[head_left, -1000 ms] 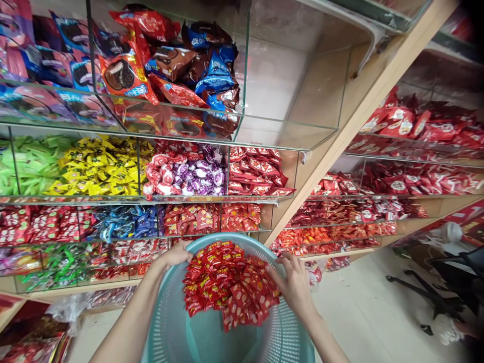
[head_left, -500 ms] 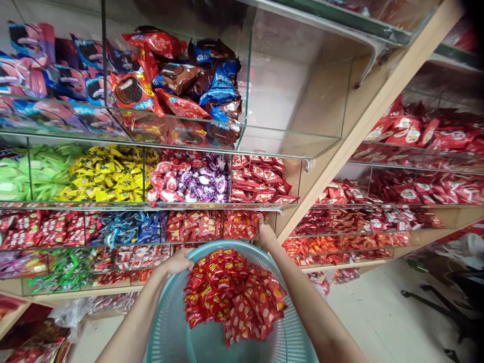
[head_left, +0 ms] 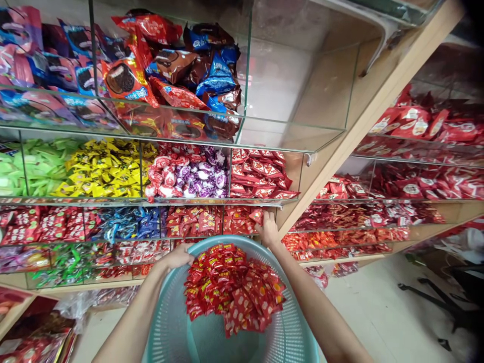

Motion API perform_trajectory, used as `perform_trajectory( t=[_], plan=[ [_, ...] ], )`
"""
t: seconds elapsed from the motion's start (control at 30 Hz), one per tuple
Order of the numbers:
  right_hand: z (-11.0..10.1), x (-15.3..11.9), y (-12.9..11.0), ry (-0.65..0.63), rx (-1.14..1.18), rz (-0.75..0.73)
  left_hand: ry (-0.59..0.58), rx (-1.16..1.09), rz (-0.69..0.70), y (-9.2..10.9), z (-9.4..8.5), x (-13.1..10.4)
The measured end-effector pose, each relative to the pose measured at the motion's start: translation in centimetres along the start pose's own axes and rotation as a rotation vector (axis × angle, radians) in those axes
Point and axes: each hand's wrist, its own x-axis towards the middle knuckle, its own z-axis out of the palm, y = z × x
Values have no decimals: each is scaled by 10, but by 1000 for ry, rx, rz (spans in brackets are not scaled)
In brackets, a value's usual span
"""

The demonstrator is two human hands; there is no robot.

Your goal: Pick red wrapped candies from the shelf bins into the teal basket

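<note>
My left hand (head_left: 177,256) is closed on the left rim of a teal plastic basket (head_left: 164,307) with perforated sides. Red candy packets with yellow lettering (head_left: 214,280) lie inside it, beside darker red packets with round dots (head_left: 251,300). Beyond the far rim, my right hand (head_left: 269,229) is at the right end of a shelf compartment. A small red candy packet (head_left: 256,216) is pinched at its fingers, which are partly hidden. Similar red packets (head_left: 238,220) fill that compartment, just left of the hand.
Glass-divided shelves hold yellow candies (head_left: 106,169), purple-and-white candies (head_left: 204,174) and large cookie packs (head_left: 124,78). A slanting wooden upright (head_left: 321,186) stands right of my right hand. Black chair legs (head_left: 434,300) rest on the floor at the right.
My right hand has shifted slightly right and up, and a red packet now shows at its fingers. My left hand stays on the basket rim. The view has moved a little closer to the shelves.
</note>
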Motion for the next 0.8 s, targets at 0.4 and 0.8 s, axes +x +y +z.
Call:
perform_trajectory(
  t=[0.4,0.8],
  plan=[
    [-32,-88,-30,-293,1415,436,-22,-43,-25,-5,0,2],
    [-31,-105,-41,-316,1340,403,-8,-28,-13,-8,0,5]
  ],
)
